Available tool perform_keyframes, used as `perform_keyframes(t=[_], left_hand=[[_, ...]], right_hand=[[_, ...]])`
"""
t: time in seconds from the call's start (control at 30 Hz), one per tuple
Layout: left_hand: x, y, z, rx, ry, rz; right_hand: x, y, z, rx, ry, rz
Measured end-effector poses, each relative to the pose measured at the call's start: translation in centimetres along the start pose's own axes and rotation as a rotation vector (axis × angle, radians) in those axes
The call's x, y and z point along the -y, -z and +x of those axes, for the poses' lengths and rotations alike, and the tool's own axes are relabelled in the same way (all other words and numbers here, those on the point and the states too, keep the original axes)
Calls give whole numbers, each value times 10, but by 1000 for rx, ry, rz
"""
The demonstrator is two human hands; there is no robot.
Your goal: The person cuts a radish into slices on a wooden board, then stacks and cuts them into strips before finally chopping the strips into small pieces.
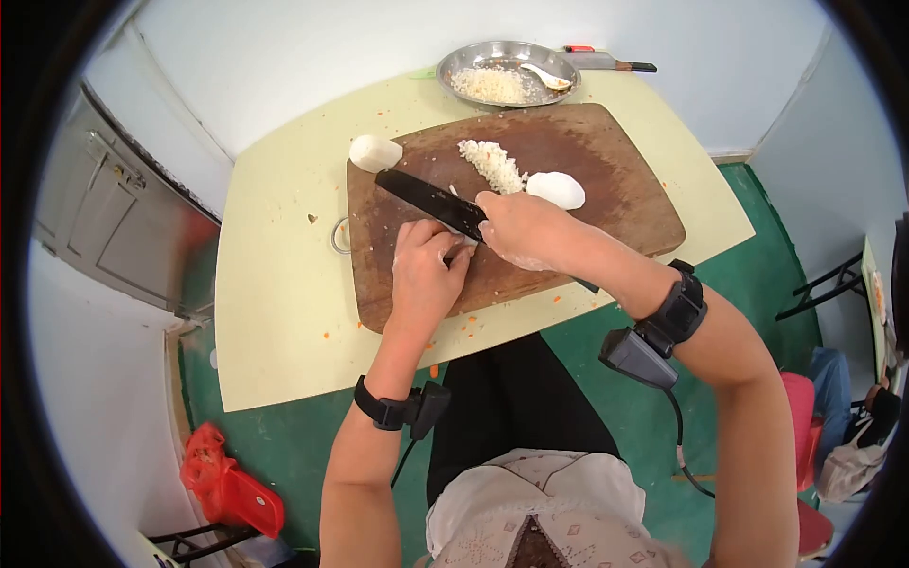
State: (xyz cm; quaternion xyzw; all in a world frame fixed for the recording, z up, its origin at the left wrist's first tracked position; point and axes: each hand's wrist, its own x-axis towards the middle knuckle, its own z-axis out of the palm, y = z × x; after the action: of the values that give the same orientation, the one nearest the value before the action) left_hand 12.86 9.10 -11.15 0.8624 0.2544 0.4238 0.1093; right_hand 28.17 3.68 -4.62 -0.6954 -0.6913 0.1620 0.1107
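Note:
My right hand (523,230) is closed round the handle of a black-bladed kitchen knife (428,202), whose blade points to the far left over the wooden cutting board (606,151). Close beside the blade, the curled fingers of my left hand (431,270) press a small white vegetable piece (468,240) onto the board; the fingers partly hide it. Finely chopped white bits (492,166) lie in a heap beyond the knife. One peeled white radish chunk (557,190) rests just past my right hand. Another peeled radish chunk (375,152) sits at the board's far left corner.
A steel dish (507,50) at the back holds chopped bits and a white spoon (546,78). Beside it lies a cleaver (592,61). Orange scraps dot the pale table (284,284). A red stool (251,506) stands on the floor at lower left.

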Motion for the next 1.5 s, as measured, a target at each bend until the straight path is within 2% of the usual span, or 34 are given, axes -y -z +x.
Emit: perform_keyframes(t=[0.1, 0.4, 0.7, 0.9, 1.0, 1.1, 1.13, 1.27, 1.5], left_hand=[[1, -1, -2, -1, 10, 17], [0, 1, 0, 15, 7, 34], [-2, 2, 0, 16, 38, 19], [-4, 2, 1, 34, 53, 33], [-4, 2, 0, 45, 55, 47], [-3, 3, -1, 67, 59, 123], [-6, 4, 0, 74, 67, 127], [-4, 1, 0, 15, 50, 38], [-4, 0, 1, 20, 40, 54]], right_hand=[[8, 0, -16, -84, 83, -68], [14, 5, -26, -67, 108, -97], [1, 16, -12, 7, -45, -9], [6, 16, -14, 61, 18, -34], [3, 9, -14, 2, 97, -69], [22, 11, -20, 44, 144, -117], [17, 7, -17, -25, 223, -157], [-3, 10, -4, -147, 205, -118], [3, 8, -17, -45, 164, -102]])
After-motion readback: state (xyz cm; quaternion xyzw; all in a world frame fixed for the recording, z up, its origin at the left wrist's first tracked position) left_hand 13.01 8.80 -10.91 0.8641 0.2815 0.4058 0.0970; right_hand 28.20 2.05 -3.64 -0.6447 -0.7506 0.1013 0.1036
